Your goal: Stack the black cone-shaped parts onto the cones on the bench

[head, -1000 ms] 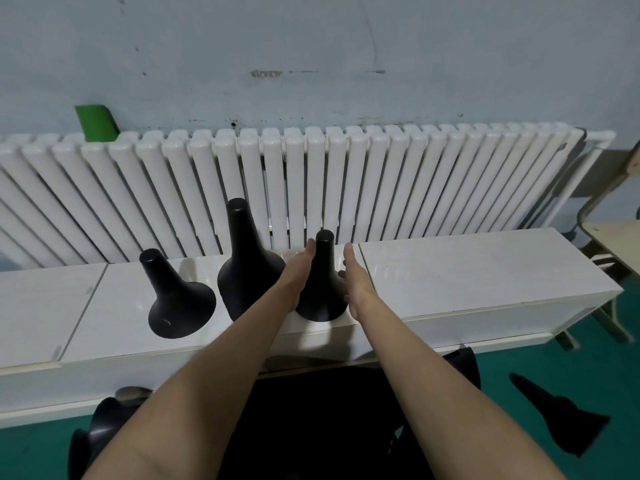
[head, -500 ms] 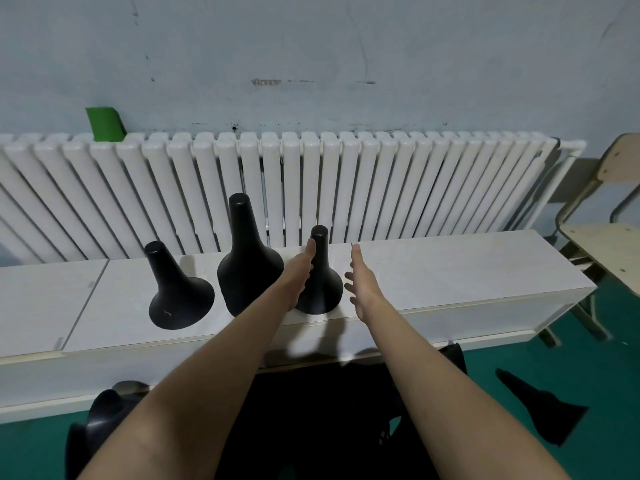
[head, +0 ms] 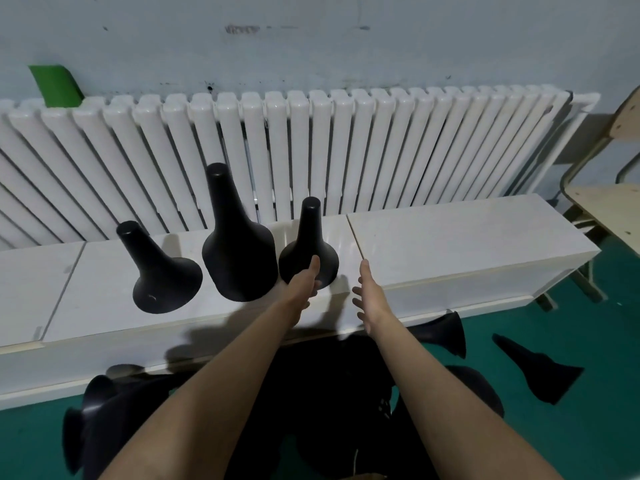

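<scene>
My left hand is released, fingers straight and together, its fingertips lying over the flared base of the small cone; whether they touch it I cannot tell. My right hand is also released and holds nothing. Its palm is turned inward and it sits just to the right of that cone's base, apart from it, over the front edge of the white surface. The small cone stands upright on the surface, its base close beside the tall stack of black cones on its left. Farther left, apart from the stack, the left cone stands alone. Behind all three a white radiator runs along a pale blue wall, with a green strip above its left end. Below the surface, on the green floor, a loose cone lies on its side at right, and a second loose cone lies nearer my right forearm. More black parts are heaped at lower left. A wooden chair stands at the right edge of the frame
</scene>
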A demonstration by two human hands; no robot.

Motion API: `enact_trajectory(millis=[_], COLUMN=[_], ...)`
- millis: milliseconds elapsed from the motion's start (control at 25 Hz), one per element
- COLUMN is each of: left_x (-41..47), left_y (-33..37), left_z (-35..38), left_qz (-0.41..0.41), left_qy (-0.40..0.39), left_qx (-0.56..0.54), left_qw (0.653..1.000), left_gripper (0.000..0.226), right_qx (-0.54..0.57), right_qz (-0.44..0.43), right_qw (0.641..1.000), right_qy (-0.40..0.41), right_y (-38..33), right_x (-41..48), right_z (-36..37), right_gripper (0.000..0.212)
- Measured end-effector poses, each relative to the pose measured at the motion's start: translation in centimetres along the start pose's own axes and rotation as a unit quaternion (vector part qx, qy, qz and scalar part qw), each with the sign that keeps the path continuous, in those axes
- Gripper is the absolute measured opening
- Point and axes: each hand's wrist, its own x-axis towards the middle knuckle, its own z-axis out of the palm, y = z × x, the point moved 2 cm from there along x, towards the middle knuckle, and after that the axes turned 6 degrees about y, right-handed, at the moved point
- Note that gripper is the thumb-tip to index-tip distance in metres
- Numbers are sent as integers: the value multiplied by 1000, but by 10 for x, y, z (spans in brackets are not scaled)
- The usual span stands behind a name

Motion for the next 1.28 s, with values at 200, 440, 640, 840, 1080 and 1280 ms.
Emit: enact_trajectory(millis=[200,440,640,840,1080,1280], left_x=[22,50,81,111,162,185], left_y=[-43,-99,-144,-187,-227,-254], left_z=[21,32,34,28,35,41], left_qz=[-47,-78,-95,-134,-166,-210], left_qy=[-29,-24,-3,-2,-16,-39], left_qx=[26,41,61,73,68,66], left_qw=[998,996,994,988,984,975], left_gripper=[73,68,42,59,58,66], right_qx=[-6,16,8,24,32,33], right_qz=[45,129,176,234,254,279], right_qw=[999,991,984,971,966,958], right_qy=[18,23,37,42,40,55], right_y=[44,94,140,190,221,243], right_x=[22,54,82,108,144,169], right_z=[-16,-17,-6,9,30,33], right_gripper=[80,78,72,73,69,72])
